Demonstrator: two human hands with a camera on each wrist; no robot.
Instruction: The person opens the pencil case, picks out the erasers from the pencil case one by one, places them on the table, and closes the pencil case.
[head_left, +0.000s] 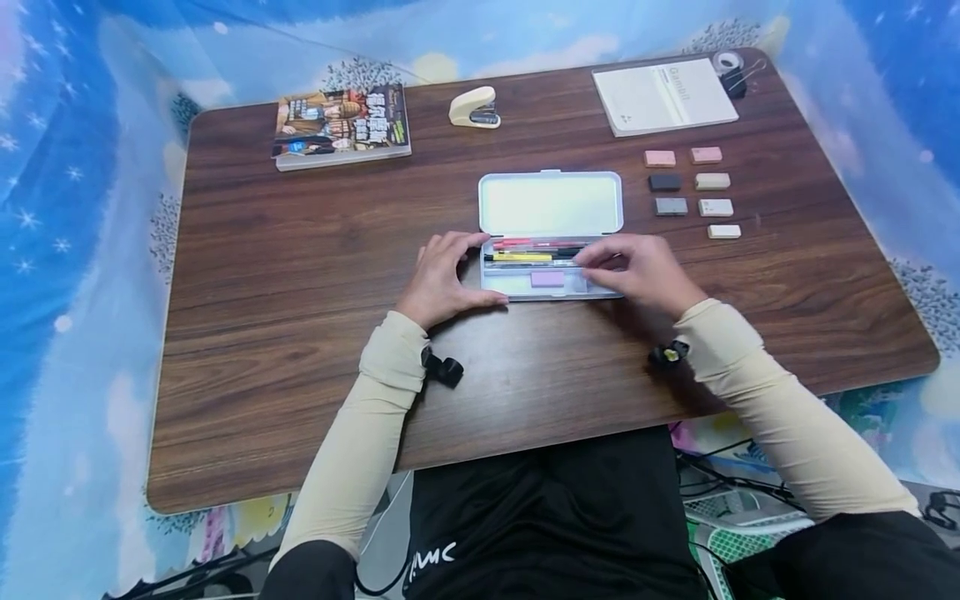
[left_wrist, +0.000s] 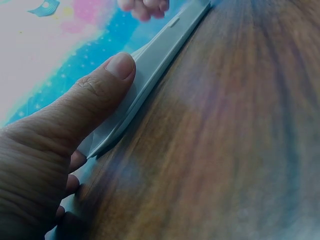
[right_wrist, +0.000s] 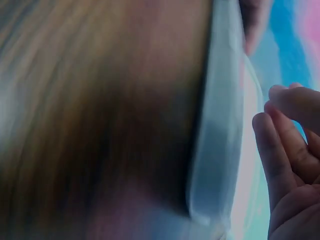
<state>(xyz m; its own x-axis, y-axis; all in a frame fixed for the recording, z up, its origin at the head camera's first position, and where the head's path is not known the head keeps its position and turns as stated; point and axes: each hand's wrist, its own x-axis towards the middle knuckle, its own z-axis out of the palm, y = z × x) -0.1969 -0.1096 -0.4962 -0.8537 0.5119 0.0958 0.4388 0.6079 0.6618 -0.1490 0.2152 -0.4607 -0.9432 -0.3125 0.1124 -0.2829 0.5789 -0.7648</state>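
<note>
A white pencil case [head_left: 551, 204] lies with its lid raised, near the middle of the table. Inside it are several pens and pencils [head_left: 525, 257] and a purple eraser [head_left: 547, 279] in the front part. My left hand [head_left: 441, 279] grips the case's left end, thumb at the front edge and index finger at the back corner; the left wrist view shows the thumb [left_wrist: 107, 82] against the front wall. Over the case's right end is my right hand [head_left: 637, 267]. Its fingertips [right_wrist: 265, 122] are loosely bent above the case, and nothing shows between them.
Several erasers [head_left: 663, 182] stand in two columns right of the case. Farther back are a magazine [head_left: 341, 125], a cream stapler [head_left: 475, 108], a white notebook [head_left: 660, 98], a tape roll [head_left: 727, 61] and a black binder clip [head_left: 733, 83]. The wooden table's [head_left: 300, 400] front edge lies close to the body.
</note>
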